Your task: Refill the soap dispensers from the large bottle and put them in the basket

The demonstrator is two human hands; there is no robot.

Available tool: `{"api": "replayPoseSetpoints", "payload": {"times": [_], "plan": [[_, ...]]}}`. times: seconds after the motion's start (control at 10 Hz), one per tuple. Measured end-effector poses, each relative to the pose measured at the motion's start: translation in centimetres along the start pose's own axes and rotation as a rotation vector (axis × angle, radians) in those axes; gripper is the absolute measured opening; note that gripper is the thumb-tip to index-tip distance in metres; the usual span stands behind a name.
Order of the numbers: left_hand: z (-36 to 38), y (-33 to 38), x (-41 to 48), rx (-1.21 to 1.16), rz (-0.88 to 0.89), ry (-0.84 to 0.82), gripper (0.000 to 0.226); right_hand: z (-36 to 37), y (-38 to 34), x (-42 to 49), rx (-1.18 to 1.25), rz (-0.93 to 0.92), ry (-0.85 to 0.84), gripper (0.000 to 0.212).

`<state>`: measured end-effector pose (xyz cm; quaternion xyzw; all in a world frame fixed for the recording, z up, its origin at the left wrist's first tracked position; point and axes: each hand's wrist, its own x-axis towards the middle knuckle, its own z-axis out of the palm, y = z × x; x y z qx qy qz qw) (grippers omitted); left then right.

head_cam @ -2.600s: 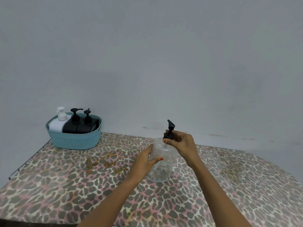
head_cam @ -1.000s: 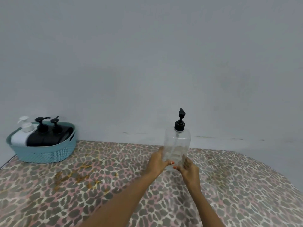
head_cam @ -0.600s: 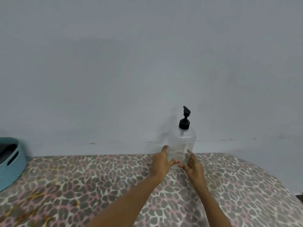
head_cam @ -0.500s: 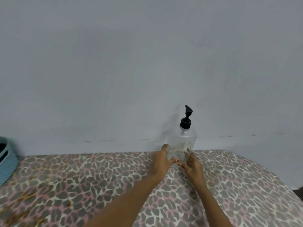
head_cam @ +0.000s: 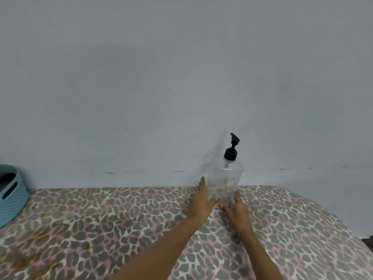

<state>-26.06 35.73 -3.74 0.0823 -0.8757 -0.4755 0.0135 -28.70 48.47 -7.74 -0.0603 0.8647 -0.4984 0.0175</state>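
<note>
The bottle (head_cam: 225, 182) moved to the wall (head_cam: 181, 77); left hand (head_cam: 201, 205), right hand (head_cam: 237, 211) (fingers straight) flank it.

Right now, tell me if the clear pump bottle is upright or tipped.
Upright. The clear pump bottle stands on its base on the leopard-print cover, black pump on top; left hand and right hand flank it.

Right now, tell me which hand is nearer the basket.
Left. The left hand is right of the basket, by the bottle; the right hand is farther right, past the bottle.

Clear glossy plastic bottle (head_cam: 225, 178) — patterned cloth (head_cam: 121, 219)
</note>
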Motion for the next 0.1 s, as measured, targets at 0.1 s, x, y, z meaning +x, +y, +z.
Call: {"api": "replayPoseSetpoints", "payload": {"times": [0.1], "plan": [[-1.24,0.25,-1.36,0.023,0.039,0.054,0.081,-0.29,-1.23,-1.84,-0.118,0.0,0.271,0.062]]}}
